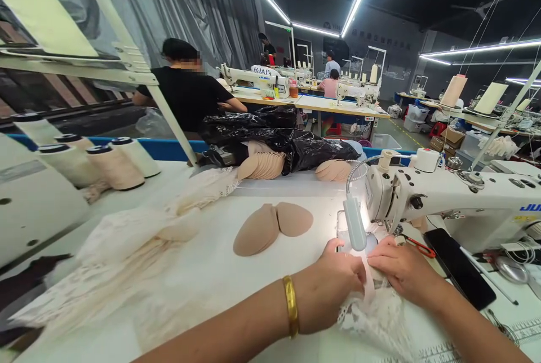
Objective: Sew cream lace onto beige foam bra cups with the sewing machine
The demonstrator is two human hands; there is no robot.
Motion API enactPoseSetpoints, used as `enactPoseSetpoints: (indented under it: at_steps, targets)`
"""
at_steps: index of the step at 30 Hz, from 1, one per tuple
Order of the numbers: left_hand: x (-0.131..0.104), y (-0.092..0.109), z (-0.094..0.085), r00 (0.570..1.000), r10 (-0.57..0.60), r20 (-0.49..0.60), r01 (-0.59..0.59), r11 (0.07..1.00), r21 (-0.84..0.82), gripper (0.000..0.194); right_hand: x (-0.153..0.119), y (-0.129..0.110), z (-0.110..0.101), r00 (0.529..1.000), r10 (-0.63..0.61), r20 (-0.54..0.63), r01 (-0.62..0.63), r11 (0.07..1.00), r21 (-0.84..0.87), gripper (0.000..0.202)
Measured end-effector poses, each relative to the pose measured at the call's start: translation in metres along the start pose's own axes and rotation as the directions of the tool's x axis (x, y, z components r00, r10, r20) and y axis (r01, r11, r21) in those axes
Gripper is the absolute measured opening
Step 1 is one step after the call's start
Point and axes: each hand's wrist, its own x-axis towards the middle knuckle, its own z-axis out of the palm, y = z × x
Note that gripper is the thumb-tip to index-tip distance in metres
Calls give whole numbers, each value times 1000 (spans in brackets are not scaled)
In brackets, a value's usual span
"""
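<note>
My left hand, with a gold bracelet on the wrist, has its fingers closed on pale fabric just in front of the sewing machine's needle area. On the right side of that fabric lies my right hand, fingertips pressed on it. White lace hangs from the piece toward the table's front edge. A small lamp lights the spot and partly hides the needle area. Beige oval pads lie in two piles to the left of my hands.
The sewing machine stands at right, with a phone and red-handled scissors before it. Lace cloth and thread cones occupy the left. Black plastic bags lie behind, near a person in black.
</note>
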Motion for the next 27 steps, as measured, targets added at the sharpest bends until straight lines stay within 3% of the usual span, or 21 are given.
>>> enactPoseSetpoints:
  at_steps: [4,22,27]
  targets:
    - [3,-2,3,998,8,-55,-9,1000,-25,42,-1,10,4,998,3,61,-2,1000,-13,39]
    - [4,-1,-3,998,-53,-39,51,997,-56,44,-5,8,4,993,81,87,-78,996,-44,42]
    - [10,-8,-8,996,-85,-17,80,978,-192,32,-5,8,5,995,82,61,-78,995,-65,42]
